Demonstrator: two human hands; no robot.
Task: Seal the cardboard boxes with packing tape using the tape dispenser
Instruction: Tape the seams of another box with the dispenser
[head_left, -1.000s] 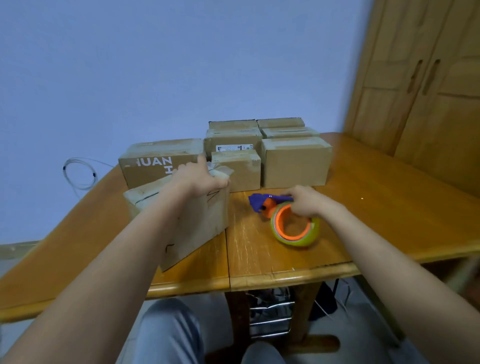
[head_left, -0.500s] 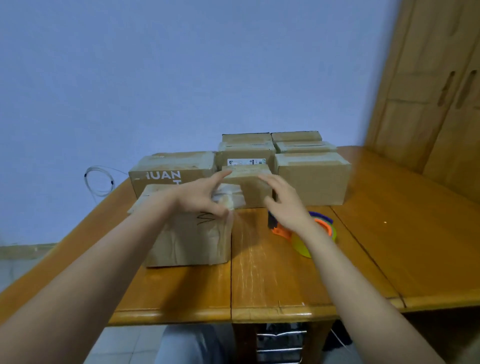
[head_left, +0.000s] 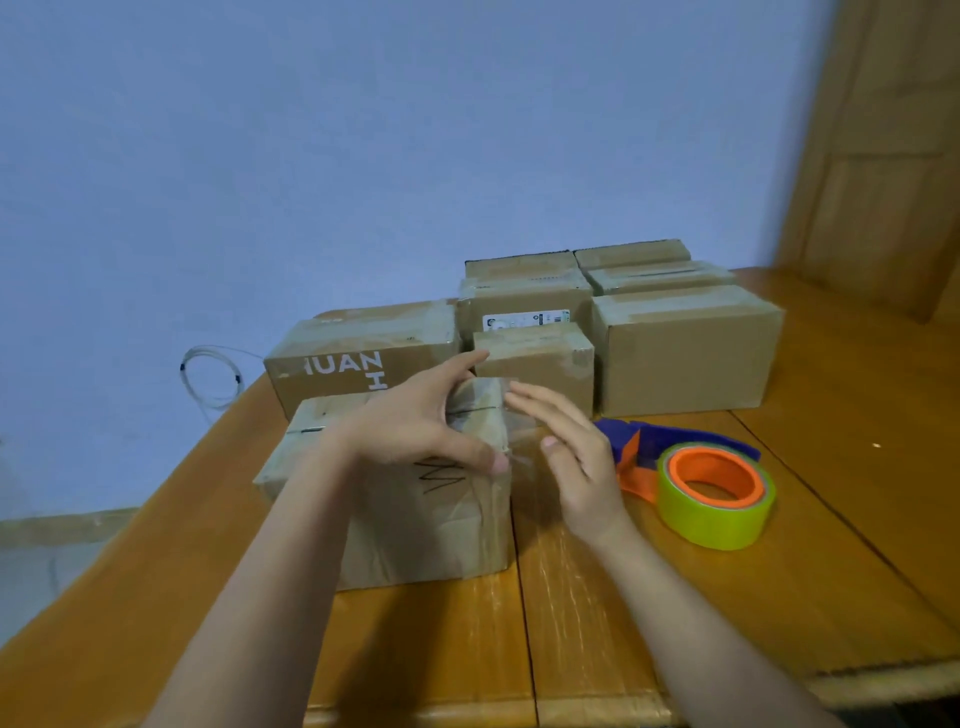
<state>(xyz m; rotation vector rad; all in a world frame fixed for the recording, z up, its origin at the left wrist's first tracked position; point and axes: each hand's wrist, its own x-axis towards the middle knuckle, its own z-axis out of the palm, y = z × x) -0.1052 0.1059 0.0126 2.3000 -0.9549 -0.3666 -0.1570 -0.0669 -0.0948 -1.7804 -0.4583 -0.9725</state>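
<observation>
Worktop, wooden; near cardboard box at its centre; left hand spread flat on box top, fingers released; right hand open beside box's right edge, gripping nothing; tape dispenser lying just right.

A plain blue-grey wall fills the upper left and centre of the frame. A wooden cabinet with panelled doors occupies the upper right, standing against the far right edge of the surface. The surface is orange-brown varnished wood, built from two leaves that meet at a seam running from lower centre upward. A thin coiled cable hangs against the wall at centre left. A pale skirting strip runs along the wall base at lower left. Lighting is even and dim.
</observation>
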